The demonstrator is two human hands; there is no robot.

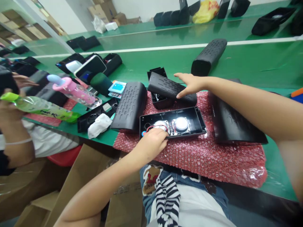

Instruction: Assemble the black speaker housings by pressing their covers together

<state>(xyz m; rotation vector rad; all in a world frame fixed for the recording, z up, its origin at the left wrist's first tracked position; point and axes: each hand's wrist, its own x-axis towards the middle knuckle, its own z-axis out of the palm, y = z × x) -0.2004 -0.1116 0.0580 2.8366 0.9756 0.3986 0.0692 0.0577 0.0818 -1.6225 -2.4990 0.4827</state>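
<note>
My left hand (152, 143) is closed over the near edge of an open black speaker housing (172, 117), fingertips inside it by thin red wires and partly hidden. Two round silver speaker drivers (181, 124) sit in that housing. Farther back, my right hand (190, 83) is over the right part of a black textured cover (165, 85), thumb and fingers spread apart. The cover lies tilted across another open black housing (159, 102). Whether the right hand touches the cover is hard to tell.
Pink bubble wrap (189, 157) lies under the housings. A textured black shell (131, 105) stands left, a smooth one (236, 123) right, another (209, 56) behind. Leftward are white tissue (99, 125) and a pink bottle (75, 91). A co-worker's hand holds a green bottle (44, 108).
</note>
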